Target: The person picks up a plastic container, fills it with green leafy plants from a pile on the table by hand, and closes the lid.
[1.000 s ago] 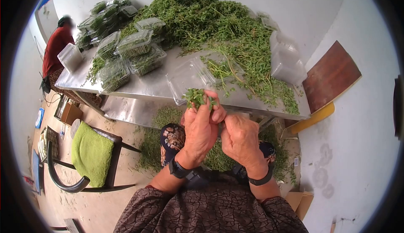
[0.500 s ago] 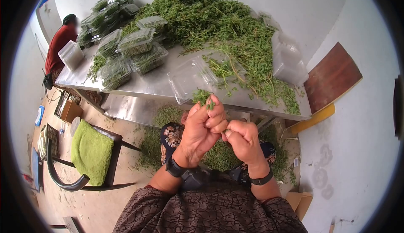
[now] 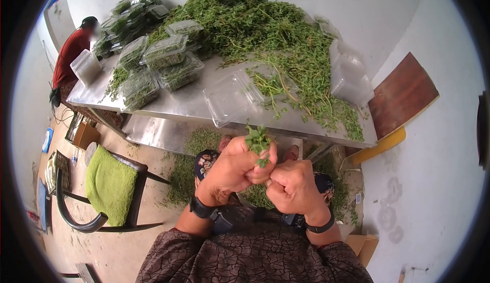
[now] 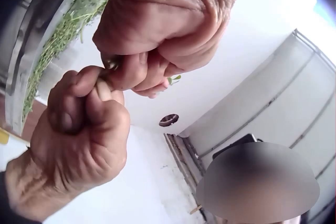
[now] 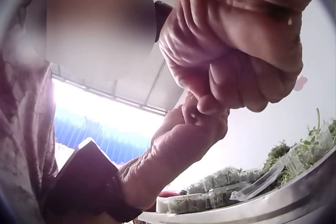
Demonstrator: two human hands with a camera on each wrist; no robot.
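My left hand grips a small bunch of leafy green sprigs, whose leaves stick out above the curled fingers. Right against it is my right hand, fingers curled and thumb pinching at the lower end of the bunch. In the left wrist view a bit of the stems shows between the two hands; the rest is hidden in the fingers. Both hands are held over my lap, just short of the table's front edge. Beyond them on the table lies an open clear plastic box.
A large heap of greens covers the back of the steel table. Filled clear boxes are stacked left, nested empty ones right. A chair with a green towel stands at left; another person is at the far left end.
Both hands have come down a little toward my lap, still together. The left hand has turned, so the bunch's leaves now stand upright and show more. The right hand's fingers have closed tighter.
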